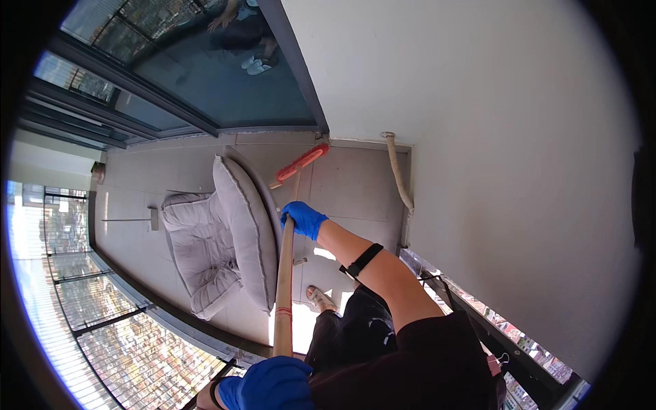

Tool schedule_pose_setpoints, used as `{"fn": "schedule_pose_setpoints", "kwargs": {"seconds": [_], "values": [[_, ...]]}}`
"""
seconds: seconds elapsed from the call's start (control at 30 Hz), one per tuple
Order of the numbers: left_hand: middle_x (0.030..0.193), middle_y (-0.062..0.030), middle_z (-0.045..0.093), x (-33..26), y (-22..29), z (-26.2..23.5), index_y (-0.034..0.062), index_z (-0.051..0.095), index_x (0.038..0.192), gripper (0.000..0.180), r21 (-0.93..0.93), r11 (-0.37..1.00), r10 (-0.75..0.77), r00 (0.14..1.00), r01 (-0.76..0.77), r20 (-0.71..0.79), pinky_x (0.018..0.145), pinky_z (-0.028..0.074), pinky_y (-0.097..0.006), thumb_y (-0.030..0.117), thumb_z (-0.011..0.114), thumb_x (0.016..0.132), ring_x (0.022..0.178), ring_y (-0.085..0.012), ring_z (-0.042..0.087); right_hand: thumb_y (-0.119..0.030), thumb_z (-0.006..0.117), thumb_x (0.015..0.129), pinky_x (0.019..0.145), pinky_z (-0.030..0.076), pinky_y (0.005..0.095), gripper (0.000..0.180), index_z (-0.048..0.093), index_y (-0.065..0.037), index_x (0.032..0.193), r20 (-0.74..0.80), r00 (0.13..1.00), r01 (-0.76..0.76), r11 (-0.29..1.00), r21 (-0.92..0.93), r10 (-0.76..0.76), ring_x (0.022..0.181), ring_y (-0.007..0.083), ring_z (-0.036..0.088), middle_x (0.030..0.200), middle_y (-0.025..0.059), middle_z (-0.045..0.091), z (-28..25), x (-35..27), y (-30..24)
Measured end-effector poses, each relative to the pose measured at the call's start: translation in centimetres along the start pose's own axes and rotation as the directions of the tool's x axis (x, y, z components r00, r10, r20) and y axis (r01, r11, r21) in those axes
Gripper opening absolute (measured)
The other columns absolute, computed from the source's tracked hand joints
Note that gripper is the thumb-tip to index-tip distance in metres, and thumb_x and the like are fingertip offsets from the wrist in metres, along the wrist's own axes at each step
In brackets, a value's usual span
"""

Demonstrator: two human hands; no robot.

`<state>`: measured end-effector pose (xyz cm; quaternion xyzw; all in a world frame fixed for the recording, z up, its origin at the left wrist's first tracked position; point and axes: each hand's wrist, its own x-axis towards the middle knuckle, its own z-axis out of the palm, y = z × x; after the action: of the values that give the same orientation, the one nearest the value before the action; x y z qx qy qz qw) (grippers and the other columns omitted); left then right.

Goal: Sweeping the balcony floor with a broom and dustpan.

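Observation:
A broom with a long pale wooden handle (284, 294) runs from the bottom of the view toward the glass door. Its wide red head (301, 166) rests on the tiled floor near the wall corner. My right hand (305, 220), in a blue glove, is closed around the handle partway along. Close to the handle's near end, my left hand (268, 384), also blue-gloved, grips it; most of its fingers are hidden. Just left of the handle stands a grey cushioned seat (254, 236), its thick back cushion close beside the handle.
A dustpan-like thing (153, 219) with a thin rod lies on the floor left of the seat. Dark-framed glass doors (225, 89) line the far side. A white wall (506, 137) with a pale hose (398, 171) stands right. Railings (102, 328) border the left. My sandalled foot (321, 298) is below.

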<state>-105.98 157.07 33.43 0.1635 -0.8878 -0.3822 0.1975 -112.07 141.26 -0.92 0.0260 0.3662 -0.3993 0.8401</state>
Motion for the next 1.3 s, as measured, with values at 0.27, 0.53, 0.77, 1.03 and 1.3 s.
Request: {"fn": "schedule_pose_setpoints", "kwargs": {"seconds": [0.27, 0.53, 0.77, 1.03, 1.3], "values": [[0.051, -0.0042, 0.044, 4.3, -6.2, 0.3, 0.0082, 0.043, 0.049, 0.016, -0.03, 0.999, 0.03, 0.996, -0.027, 0.081, 0.045, 0.039, -0.028, 0.005, 0.058, 0.053, 0.049, -0.0207, 0.048, -0.005, 0.038, 0.067, 0.041, 0.037, 0.0312, 0.01, 0.04, -0.004, 0.057, 0.076, 0.992, 0.065, 0.913, 0.404, -0.104, 0.042, 0.0202, 0.042, 0.048, 0.0095, 0.039, -5.1, 7.9, -2.7], [0.04, -0.0027, 0.037, 3.3, 3.6, -7.2, 0.0072, 0.036, 0.038, 0.024, -0.089, 0.992, -0.106, 0.969, 0.088, -0.222, 0.043, 0.041, -0.028, 0.017, 0.057, 0.044, 0.038, -0.0181, 0.042, -0.003, 0.038, 0.071, 0.043, 0.039, 0.0292, 0.005, 0.036, -0.002, 0.068, 0.026, 0.999, -0.03, 0.922, 0.385, 0.021, 0.047, 0.0194, 0.043, 0.059, 0.011, 0.041, 4.7, -1.5, 2.5], [0.053, -0.0035, 0.044, 4.1, -7.1, -1.6, 0.0073, 0.043, 0.05, 0.015, 0.012, 1.0, -0.004, 1.0, 0.004, -0.003, 0.046, 0.039, -0.027, 0.003, 0.057, 0.051, 0.048, -0.0193, 0.047, -0.001, 0.04, 0.067, 0.039, 0.034, 0.0256, 0.008, 0.037, -0.004, 0.06, 0.056, 0.981, 0.152, 0.915, 0.373, -0.186, 0.042, 0.0163, 0.041, 0.049, 0.0064, 0.038, -1.4, 6.7, -6.5], [0.056, -0.0036, 0.051, 0.8, -0.8, -7.2, 0.0076, 0.046, 0.05, 0.015, -0.158, 0.975, -0.169, 0.981, 0.153, -0.093, 0.047, 0.041, -0.026, 0.008, 0.059, 0.055, 0.052, -0.0187, 0.052, -0.001, 0.039, 0.066, 0.042, 0.038, 0.0286, 0.004, 0.038, -0.003, 0.063, -0.017, 0.998, -0.043, 0.853, 0.52, 0.061, 0.044, 0.0189, 0.042, 0.051, 0.0086, 0.039, 1.2, 0.6, 5.2], [0.039, -0.0029, 0.045, 1.4, 1.7, -6.5, 0.0076, 0.041, 0.038, 0.02, -0.152, 0.988, -0.036, 0.987, 0.012, -0.159, 0.039, 0.044, -0.025, 0.004, 0.06, 0.044, 0.037, -0.0168, 0.05, -0.002, 0.041, 0.069, 0.042, 0.038, 0.0293, 0.009, 0.037, -0.002, 0.061, -0.045, 0.999, 0.004, 0.918, 0.396, 0.015, 0.046, 0.0178, 0.043, 0.053, 0.0088, 0.039, 4.7, -1.0, 2.0]]}}
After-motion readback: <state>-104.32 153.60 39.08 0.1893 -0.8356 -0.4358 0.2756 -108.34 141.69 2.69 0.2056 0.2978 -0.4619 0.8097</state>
